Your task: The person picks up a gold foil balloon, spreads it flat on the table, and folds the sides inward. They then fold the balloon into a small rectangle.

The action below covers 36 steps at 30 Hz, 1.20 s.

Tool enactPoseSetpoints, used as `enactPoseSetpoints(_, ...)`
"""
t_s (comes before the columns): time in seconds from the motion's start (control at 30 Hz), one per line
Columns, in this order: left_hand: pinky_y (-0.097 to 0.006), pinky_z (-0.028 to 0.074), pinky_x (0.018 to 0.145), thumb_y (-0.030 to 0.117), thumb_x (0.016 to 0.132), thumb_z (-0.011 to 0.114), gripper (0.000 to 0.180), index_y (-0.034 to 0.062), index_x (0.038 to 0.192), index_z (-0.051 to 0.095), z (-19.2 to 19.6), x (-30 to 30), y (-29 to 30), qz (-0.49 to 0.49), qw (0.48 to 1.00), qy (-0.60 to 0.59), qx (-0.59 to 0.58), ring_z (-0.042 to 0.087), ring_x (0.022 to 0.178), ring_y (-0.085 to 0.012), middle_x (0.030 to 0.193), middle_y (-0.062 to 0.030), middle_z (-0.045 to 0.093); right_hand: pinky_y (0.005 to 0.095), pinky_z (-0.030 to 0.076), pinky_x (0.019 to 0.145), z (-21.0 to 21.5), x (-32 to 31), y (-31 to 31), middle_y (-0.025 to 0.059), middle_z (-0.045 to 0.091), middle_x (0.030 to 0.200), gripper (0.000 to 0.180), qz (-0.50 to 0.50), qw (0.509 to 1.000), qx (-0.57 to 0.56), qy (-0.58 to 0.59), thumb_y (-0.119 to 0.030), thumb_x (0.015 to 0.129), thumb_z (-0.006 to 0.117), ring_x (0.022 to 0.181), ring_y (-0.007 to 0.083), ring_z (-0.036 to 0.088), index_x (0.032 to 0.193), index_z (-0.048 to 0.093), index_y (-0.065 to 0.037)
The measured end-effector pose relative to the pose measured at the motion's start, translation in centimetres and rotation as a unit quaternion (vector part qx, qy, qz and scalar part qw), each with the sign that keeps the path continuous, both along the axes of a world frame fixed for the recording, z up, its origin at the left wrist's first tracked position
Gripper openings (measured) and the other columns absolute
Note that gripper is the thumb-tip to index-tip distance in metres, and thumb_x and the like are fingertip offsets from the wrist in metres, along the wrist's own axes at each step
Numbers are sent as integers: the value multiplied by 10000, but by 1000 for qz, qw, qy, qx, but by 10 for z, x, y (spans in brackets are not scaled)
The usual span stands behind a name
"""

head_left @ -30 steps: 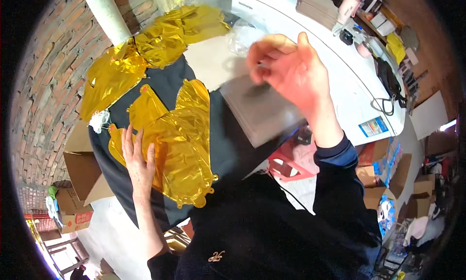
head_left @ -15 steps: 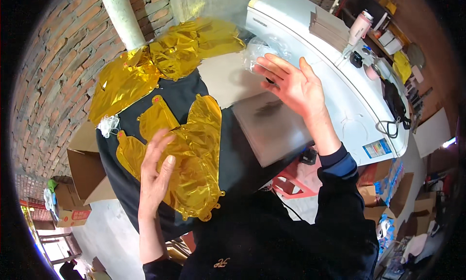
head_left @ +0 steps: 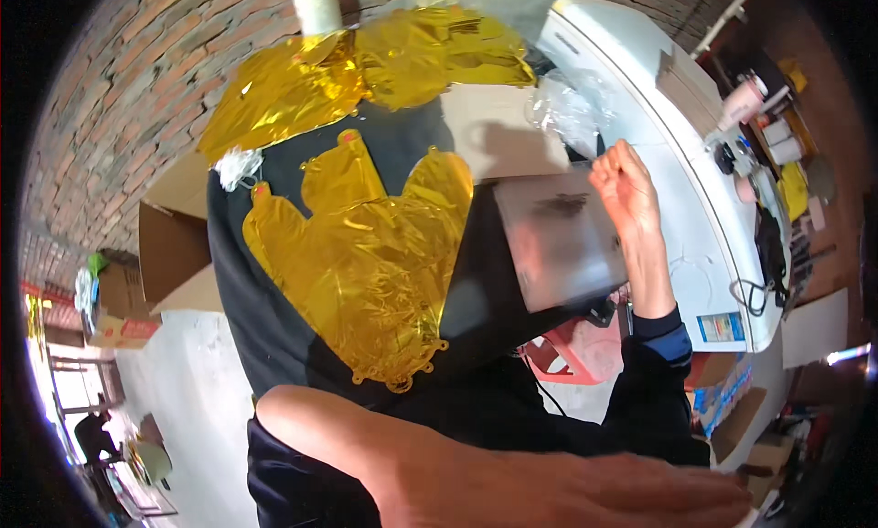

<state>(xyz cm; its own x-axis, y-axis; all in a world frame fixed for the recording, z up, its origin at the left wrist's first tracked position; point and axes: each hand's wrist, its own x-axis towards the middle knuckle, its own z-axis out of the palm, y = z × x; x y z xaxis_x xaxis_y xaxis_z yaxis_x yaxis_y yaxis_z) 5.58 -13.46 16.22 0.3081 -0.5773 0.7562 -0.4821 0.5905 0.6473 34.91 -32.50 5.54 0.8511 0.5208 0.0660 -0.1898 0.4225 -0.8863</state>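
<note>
The head view shows the right hand [head_left: 625, 185] raised at the far edge of a grey sheet of card [head_left: 560, 244], its fingers curled shut into a loose fist that touches the sheet's upper right corner; whether they actually pinch the edge cannot be told. The sheet lies tilted over the black cloth [head_left: 274, 317] covering the work surface, just right of a flat gold foil balloon [head_left: 366, 253] spread on that cloth. The left hand [head_left: 585, 491] stretches across the bottom of the picture, very close to the camera, fingers extended flat and holding nothing, well apart from the balloon. A second heap of gold foil balloons [head_left: 366, 80] lies at the far end of the cloth, beside a crumpled clear plastic wrapper [head_left: 567, 107]. To the left of the cloth stands an open cardboard box [head_left: 174, 244]; its inside is in shadow and its contents cannot be made out. On the right sits a white appliance [head_left: 677, 162] with small bottles on its far end.
</note>
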Motion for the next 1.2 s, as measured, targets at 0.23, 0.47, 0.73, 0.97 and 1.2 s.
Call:
enactPoseSetpoints(0.23,-711,218,1177,988,825,77,1390,-172,1504,432,18,-9,-1,26,997,49,-46,331,1459,-624,1578,-457,320,288,255,561,-3,-6,25,-56,295,611,501,-102,980,-164,-54,-375,1053,676,566,102,292,669,421,-178)
enactPoseSetpoints(0.47,-707,236,1160,1048,769,155,1453,-181,1477,472,25,-15,2,32,991,102,-82,368,1461,-592,1562,-467,344,293,301,557,-43,17,24,-50,374,676,409,-63,882,-373,-282,-238,1011,690,659,65,334,723,425,-120)
enactPoseSetpoints(0.73,-695,229,1193,928,881,-24,1338,-160,1503,448,-39,-36,47,121,991,38,-39,325,1449,-640,1506,-469,412,456,514,862,-65,24,11,166,685,1034,370,-139,598,-476,-630,-378,970,713,1004,359,638,1066,650,-26)
enactPoseSetpoints(0.97,-680,352,1116,861,945,-27,1262,-157,1387,575,-52,-40,57,291,947,131,-47,537,1261,-609,1318,-428,602,455,433,1126,-47,7,80,227,590,1408,656,10,547,-678,-491,-469,1022,601,1369,395,506,1447,543,28)
enactPoseSetpoints(1.2,-613,423,1095,856,941,-44,1259,-137,1299,643,-51,-57,59,427,878,215,-19,609,1212,-539,1218,-357,685,613,333,1193,-116,41,118,235,375,1649,765,-44,501,-670,-546,-487,1033,561,1513,412,379,1570,376,27)
